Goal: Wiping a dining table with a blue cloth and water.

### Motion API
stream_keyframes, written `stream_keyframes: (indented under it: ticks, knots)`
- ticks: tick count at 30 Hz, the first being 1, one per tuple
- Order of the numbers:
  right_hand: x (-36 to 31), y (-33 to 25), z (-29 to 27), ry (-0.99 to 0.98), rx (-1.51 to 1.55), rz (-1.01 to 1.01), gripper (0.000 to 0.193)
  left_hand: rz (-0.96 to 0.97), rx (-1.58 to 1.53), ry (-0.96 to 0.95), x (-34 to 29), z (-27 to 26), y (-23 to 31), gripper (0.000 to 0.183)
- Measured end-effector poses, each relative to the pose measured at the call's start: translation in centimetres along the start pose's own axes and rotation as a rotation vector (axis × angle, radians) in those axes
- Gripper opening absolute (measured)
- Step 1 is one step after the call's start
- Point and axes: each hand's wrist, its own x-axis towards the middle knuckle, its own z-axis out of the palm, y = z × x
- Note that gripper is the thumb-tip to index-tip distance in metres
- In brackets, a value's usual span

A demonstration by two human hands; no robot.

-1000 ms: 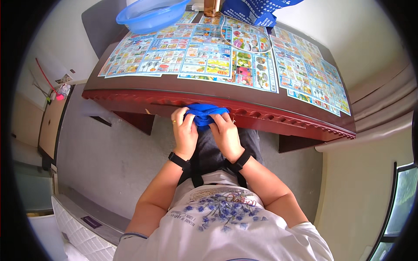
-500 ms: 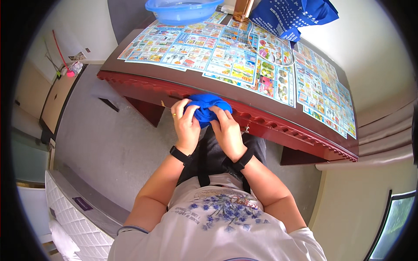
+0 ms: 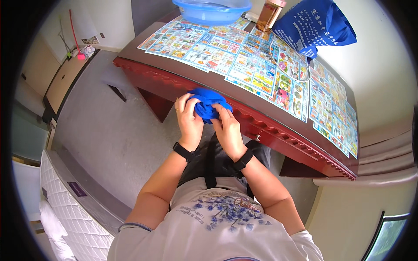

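Observation:
A bunched blue cloth [image 3: 206,103] is held between both my hands, just in front of the front edge of a dark red table [image 3: 174,75]. My left hand [image 3: 188,116] closes round the cloth's left side, its fingers curled over the top. On the right side, my right hand [image 3: 227,126] grips the cloth, with fingertips pressed into its folds. Both wrists wear black bands. Part of the cloth is hidden under my fingers.
Printed flyers [image 3: 226,52] cover the tabletop. At its far side stand a translucent blue basin [image 3: 213,15], a brown-tinted bottle [image 3: 266,17] and a blue bag [image 3: 313,28]. A white cable [image 3: 283,71] loops over the flyers. A mattress [image 3: 65,209] lies at lower left.
My view has shifted, so the table and its items sit farther right. My hands still hold the cloth; its folds have changed shape a little and its top looks rounder.

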Motion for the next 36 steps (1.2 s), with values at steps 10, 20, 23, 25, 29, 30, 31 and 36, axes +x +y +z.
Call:
stream_keyframes:
  ticks: [10, 20, 23, 25, 29, 30, 31, 36]
  knots:
    - [0.4, -1.4, 1.0, -0.095, -0.019, -0.004, 0.040, -0.076, 0.001, 0.054, -0.4, -1.6, -1.8, 0.024]
    - [0.5, 2.6, 4.9, -0.150, -0.064, 0.067, 0.049, -0.137, 0.037, 0.020, -1.0, -0.8, -6.1, 0.023]
    - [0.6, 1.8, 5.1, -0.168, 0.023, 0.068, 0.050, -0.239, 0.129, 0.025, -1.7, -1.6, -6.0, 0.034]
    - [0.6, 2.1, 5.1, -0.120, -0.005, 0.049, 0.051, -0.293, 0.095, 0.002, -2.2, -1.4, -5.6, 0.036]
    - [-0.1, 2.4, 3.6, -0.022, -0.021, 0.042, 0.052, -0.341, -0.163, -0.085, -3.5, 0.0, -4.0, 0.043]
    - [-0.3, 2.4, 3.0, -0.008, -0.023, 0.051, 0.052, -0.391, -0.276, -0.128, -3.8, 0.1, -3.7, 0.044]
    - [-0.8, 2.3, 2.4, -0.003, -0.012, 0.076, 0.052, -0.388, -0.337, -0.173, -4.1, 0.3, -3.4, 0.043]
    - [-3.3, 1.9, -1.3, 0.060, 0.027, 0.112, 0.052, -0.375, -0.383, -0.315, -5.7, 2.0, -0.6, 0.046]
